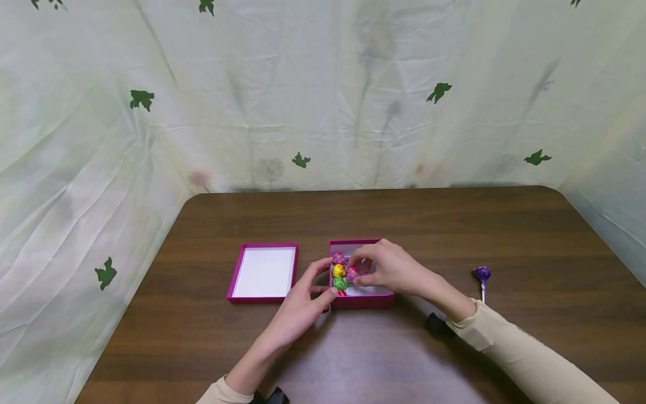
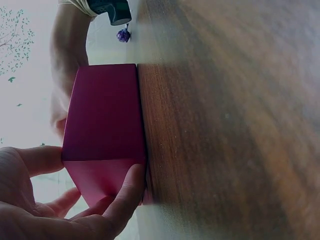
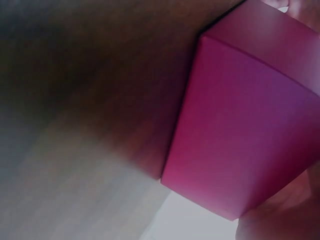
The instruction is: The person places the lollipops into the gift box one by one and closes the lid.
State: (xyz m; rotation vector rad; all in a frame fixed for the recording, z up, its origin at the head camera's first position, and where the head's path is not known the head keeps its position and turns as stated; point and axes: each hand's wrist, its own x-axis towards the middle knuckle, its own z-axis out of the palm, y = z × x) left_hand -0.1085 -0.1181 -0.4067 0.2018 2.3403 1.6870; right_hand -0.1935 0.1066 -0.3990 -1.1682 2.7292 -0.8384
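In the head view my right hand reaches into an open magenta box, its thumb and fingers pinching a pink-wrapped lollipop. Along the box's left side lie a pink lollipop, a yellow one, a green one and a bit of red wrapper. My left hand rests against the left wall and near corner of the box, fingers fairly straight, as the left wrist view also shows. The right wrist view shows mostly the box's outer walls; the lollipop is hidden there.
A magenta lid with a white inside lies left of the box. One purple lollipop lies on the brown table, to the right, near my right sleeve. A pale patterned cloth hangs behind the table.
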